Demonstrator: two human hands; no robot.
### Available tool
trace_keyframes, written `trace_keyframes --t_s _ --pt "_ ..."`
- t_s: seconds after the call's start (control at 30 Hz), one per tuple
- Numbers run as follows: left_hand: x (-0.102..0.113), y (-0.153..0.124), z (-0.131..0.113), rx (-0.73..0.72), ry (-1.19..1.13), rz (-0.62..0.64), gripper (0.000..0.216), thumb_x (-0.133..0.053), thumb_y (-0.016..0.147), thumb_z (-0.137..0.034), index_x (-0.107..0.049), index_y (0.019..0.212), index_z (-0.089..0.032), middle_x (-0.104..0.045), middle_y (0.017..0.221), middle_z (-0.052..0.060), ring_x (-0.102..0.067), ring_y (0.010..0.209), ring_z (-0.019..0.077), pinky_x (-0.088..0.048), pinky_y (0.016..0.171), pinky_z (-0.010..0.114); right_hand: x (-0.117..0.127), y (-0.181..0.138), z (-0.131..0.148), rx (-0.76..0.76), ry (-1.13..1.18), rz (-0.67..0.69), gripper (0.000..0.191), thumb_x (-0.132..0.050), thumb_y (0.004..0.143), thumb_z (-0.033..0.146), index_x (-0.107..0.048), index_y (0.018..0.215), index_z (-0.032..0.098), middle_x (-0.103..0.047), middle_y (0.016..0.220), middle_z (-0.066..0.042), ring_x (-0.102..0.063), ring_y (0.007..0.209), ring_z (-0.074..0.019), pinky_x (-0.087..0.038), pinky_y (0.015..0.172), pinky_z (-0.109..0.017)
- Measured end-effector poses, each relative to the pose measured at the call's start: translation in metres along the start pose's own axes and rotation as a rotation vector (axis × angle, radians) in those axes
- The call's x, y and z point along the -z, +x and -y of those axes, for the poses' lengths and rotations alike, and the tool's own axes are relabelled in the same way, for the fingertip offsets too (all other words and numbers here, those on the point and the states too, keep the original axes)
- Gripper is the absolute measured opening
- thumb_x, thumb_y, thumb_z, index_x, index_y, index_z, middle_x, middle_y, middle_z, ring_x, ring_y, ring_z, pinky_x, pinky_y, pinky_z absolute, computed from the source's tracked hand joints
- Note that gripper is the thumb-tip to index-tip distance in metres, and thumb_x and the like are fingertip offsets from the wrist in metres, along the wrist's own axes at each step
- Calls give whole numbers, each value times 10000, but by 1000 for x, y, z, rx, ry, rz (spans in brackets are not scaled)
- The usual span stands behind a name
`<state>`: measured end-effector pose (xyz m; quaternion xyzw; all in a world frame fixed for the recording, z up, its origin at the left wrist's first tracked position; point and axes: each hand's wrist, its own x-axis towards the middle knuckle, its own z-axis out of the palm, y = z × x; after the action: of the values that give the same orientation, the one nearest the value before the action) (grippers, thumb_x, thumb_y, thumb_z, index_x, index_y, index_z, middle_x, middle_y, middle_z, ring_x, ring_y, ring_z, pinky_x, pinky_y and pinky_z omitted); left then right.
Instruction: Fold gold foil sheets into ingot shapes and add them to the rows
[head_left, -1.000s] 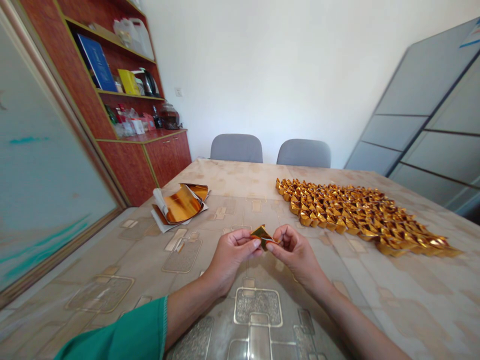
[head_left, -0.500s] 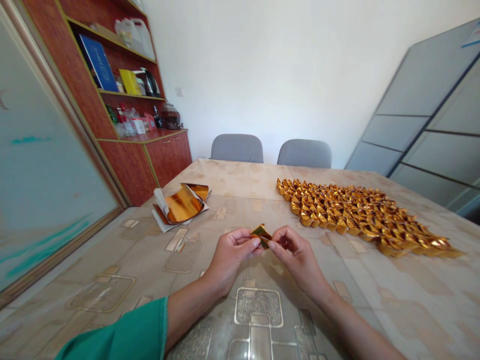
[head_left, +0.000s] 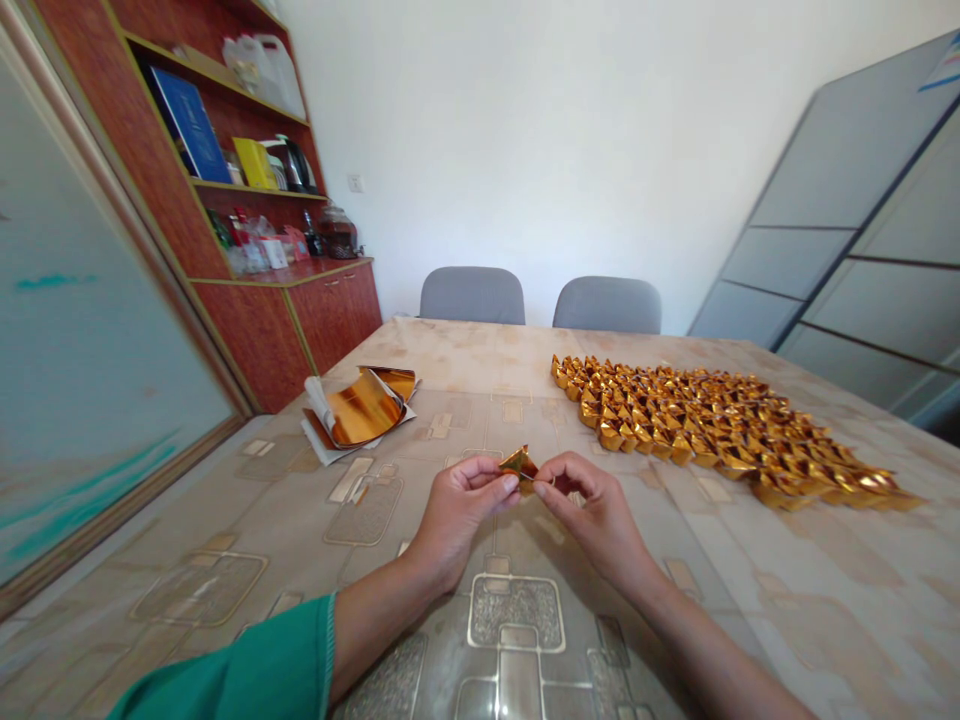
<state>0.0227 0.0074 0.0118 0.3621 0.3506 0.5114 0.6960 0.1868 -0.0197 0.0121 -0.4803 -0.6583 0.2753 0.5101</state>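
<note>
Left hand and right hand both pinch the shiny, creased gold foil piece, peak upward, long axis left-right.

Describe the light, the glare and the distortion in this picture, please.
Head view: soft, even daylight, faint shadows under the left hand and right hand. Head view: glare on the stack of gold sheets and the rows of folded gold pieces. Head view: wide-lens distortion tilts the cabinet and the grey panels; the small gold piece between the hands looks sharp.
</note>
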Motion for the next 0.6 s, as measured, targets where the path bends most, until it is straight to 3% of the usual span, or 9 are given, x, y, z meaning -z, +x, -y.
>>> trace_keyframes --t_s 0.27,0.37,0.47,0.6 --pt "-2 -1 2 60 -52 -29 349 -924 500 -238 -665 698 -115 -721 729 21 -657 644 106 -568 674 225 -4 2 -1 -81 102 1 119 -657 786 269 -625 684 217 -618 660 -2 -529 626 -167 -407 609 -296" --pt "-1 1 1 90 -134 -6 330 -914 521 -200 -647 694 -118 -722 747 26 -671 670 113 -582 702 233 -3 3 -3 -125 226 -6 133 -709 764 348 -635 799 242 -635 731 -1 -543 639 -166 -426 601 -292" --pt "1 2 0 82 -206 14 293 -893 566 -165 -642 712 -124 -714 744 14 -676 688 107 -584 715 219 -1 4 -1 -176 347 -36 296 -778 702 414 -607 897 270 -633 788 -1 -562 666 -172 -448 601 -292" --pt "1 1 1 83 -253 50 272 -879 589 -142 -649 733 -126 -712 760 6 -678 706 102 -587 735 212 -1 3 3 -206 344 22 258 -744 739 482 -625 784 257 -613 737 -10 -544 662 -180 -442 608 -304"
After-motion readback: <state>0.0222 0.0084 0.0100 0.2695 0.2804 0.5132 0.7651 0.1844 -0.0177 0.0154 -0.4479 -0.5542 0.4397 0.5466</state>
